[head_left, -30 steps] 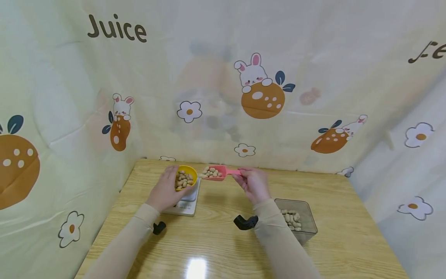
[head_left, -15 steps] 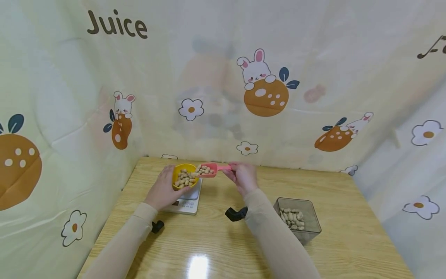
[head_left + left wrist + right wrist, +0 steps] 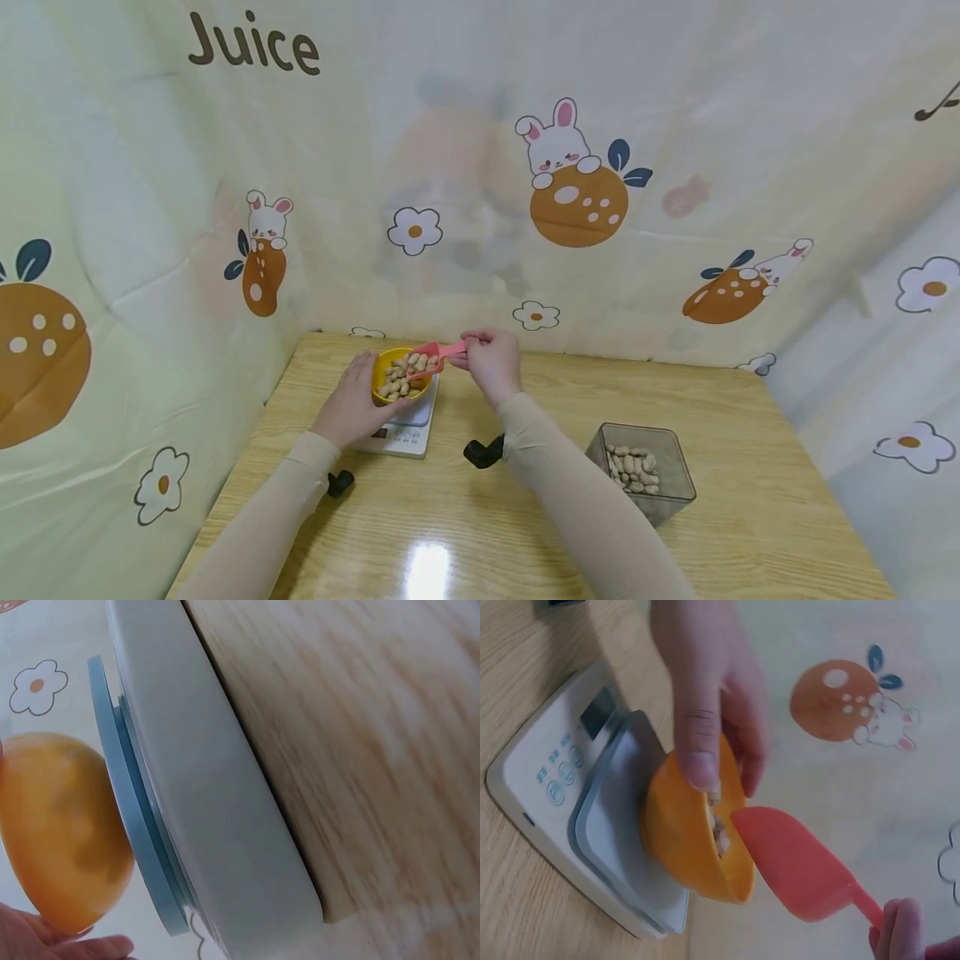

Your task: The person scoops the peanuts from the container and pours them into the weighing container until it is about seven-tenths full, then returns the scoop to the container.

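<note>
My left hand (image 3: 351, 408) grips a yellow bowl (image 3: 679, 832), its thumb at the near rim and its fingers round the far side. Unshelled peanuts (image 3: 393, 386) fill much of the bowl, which stands on the platform of a white kitchen scale (image 3: 408, 442). With my right hand (image 3: 492, 362) I pinch the handle of a pink scoop (image 3: 795, 862). The scoop tilts down to the left, its lip over the bowl's right side, and peanuts lie in it in the head view. From the right wrist, the scoop's underside hides its load.
A clear grey bin (image 3: 675, 467) holding more peanuts stands right of the right forearm on the wooden table (image 3: 525, 533). A printed curtain (image 3: 465, 167) hangs behind the table and along its sides. Black wrist-camera mounts (image 3: 483, 452) stick out beneath both wrists.
My right hand has carried the scoop leftward from beside the bowl to over it and tipped it. My left hand has stayed on the bowl, which now looks fuller.
</note>
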`<state>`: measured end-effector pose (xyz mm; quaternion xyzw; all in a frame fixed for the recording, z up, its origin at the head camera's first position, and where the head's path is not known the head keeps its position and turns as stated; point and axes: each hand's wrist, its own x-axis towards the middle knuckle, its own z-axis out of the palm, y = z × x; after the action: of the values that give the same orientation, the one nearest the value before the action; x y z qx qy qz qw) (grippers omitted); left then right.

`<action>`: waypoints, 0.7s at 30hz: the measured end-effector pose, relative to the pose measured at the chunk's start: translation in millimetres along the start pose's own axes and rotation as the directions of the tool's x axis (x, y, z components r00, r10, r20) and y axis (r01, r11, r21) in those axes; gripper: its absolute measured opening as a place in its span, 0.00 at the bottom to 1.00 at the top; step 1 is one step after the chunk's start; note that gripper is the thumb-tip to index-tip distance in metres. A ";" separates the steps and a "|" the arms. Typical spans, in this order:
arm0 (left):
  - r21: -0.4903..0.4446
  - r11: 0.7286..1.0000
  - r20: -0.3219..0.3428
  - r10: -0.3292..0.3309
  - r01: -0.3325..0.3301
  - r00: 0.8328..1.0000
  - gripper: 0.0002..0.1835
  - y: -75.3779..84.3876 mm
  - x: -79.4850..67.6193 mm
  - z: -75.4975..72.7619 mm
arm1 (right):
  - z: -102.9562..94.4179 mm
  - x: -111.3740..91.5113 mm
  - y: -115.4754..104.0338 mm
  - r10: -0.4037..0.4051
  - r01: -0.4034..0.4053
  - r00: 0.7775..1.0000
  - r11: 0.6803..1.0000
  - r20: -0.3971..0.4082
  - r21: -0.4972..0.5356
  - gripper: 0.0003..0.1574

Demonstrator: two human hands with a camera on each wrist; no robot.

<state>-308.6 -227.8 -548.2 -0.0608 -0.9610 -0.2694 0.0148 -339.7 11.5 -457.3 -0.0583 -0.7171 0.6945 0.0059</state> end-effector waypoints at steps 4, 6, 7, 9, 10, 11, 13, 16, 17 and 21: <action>-0.008 1.000 0.001 -0.008 0.008 1.000 0.65 0.1 0.1 0.2 | 7.0 -4.2 0.3 -0.103 0.109 0.993 0.986 0.051 -0.128 0.14; -0.012 1.000 -0.002 -0.007 0.007 1.000 0.66 -0.5 0.0 0.8 | 8.2 -7.0 0.4 -0.149 0.160 0.986 0.972 0.074 -0.173 0.13; -0.012 1.000 -0.003 -0.005 0.005 1.000 0.66 -0.3 0.1 0.9 | 8.1 -7.9 0.6 -0.172 0.185 0.982 0.964 0.082 -0.189 0.13; -0.017 1.000 -0.006 0.002 -0.002 1.000 0.66 0.0 0.0 0.9 | 7.4 -10.1 0.1 -0.217 0.232 0.972 0.949 0.092 -0.215 0.12; -0.020 1.000 -0.008 0.005 -0.006 1.000 0.66 0.1 -0.1 0.8 | 7.0 -10.9 0.0 -0.238 0.254 0.967 0.941 0.096 -0.226 0.12; -0.024 1.000 -0.010 0.009 -0.009 1.000 0.66 0.3 -0.3 0.6 | 6.7 -11.5 0.0 -0.256 0.272 0.962 0.934 0.099 -0.232 0.12; -0.029 0.999 -0.012 0.014 -0.014 1.000 0.66 0.9 -0.9 -0.1 | 6.0 -12.6 -0.3 -0.288 0.304 0.952 0.921 0.102 -0.243 0.13; -0.026 1.000 -0.012 0.017 -0.017 1.000 0.65 1.8 -1.9 -0.7 | 5.0 -14.7 -0.8 -0.314 0.330 0.944 0.909 0.100 -0.256 0.12; -0.026 1.000 -0.011 0.017 -0.017 1.000 0.65 2.3 -2.2 -0.7 | 4.7 -15.2 -0.6 -0.322 0.338 0.941 0.906 0.100 -0.257 0.12; -0.023 0.999 -0.018 0.023 -0.023 1.000 0.64 3.5 -2.9 -0.2 | 3.5 -17.9 0.0 -0.340 0.356 0.934 0.896 0.105 -0.267 0.12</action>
<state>-305.4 -225.3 -546.3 -0.0697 -0.9569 -0.2809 0.0255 -322.2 6.4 -456.1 0.0900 -0.8071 0.5745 0.1018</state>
